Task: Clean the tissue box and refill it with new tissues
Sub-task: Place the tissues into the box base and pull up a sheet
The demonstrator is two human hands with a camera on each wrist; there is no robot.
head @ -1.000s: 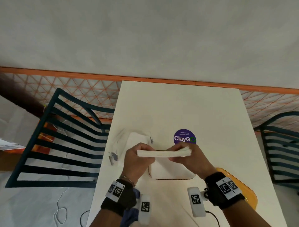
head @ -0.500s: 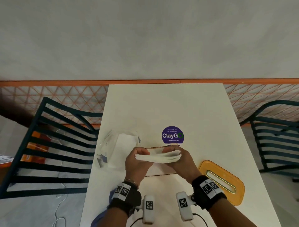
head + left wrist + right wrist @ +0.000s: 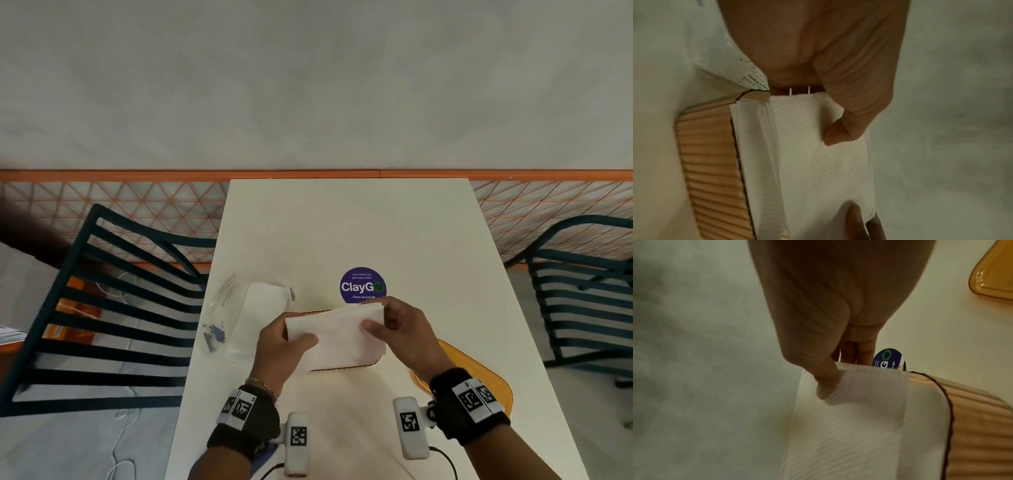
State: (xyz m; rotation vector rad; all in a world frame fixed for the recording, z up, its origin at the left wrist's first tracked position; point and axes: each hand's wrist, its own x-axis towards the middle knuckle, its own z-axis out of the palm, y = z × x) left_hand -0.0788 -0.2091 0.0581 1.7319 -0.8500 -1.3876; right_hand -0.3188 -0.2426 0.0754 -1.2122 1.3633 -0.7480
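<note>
A white stack of folded tissues [image 3: 337, 329] is held flat over the open tissue box [image 3: 346, 366], a ribbed wooden box with a dark rim [image 3: 711, 162] [image 3: 978, 426]. My left hand [image 3: 284, 342] pinches the stack's left end, thumb [image 3: 838, 131] on top. My right hand [image 3: 397, 325] pinches its right end, thumb [image 3: 826, 382] on top, fingers beneath. The stack [image 3: 818, 170] [image 3: 849, 418] lies partly inside the box's rim. The box's amber lid [image 3: 479, 380] with a slot rests on the table to the right.
A clear plastic tissue wrapper [image 3: 246, 308] with more white tissues lies left of the box. A purple ClayGo sticker [image 3: 363, 286] is on the white table [image 3: 342, 222] behind. Dark slatted chairs [image 3: 113, 308] [image 3: 582, 291] flank the table.
Both hands have lowered the tissue stack from edge-on above the box to flat on the box's opening. The view tilted down, showing more of the amber lid.
</note>
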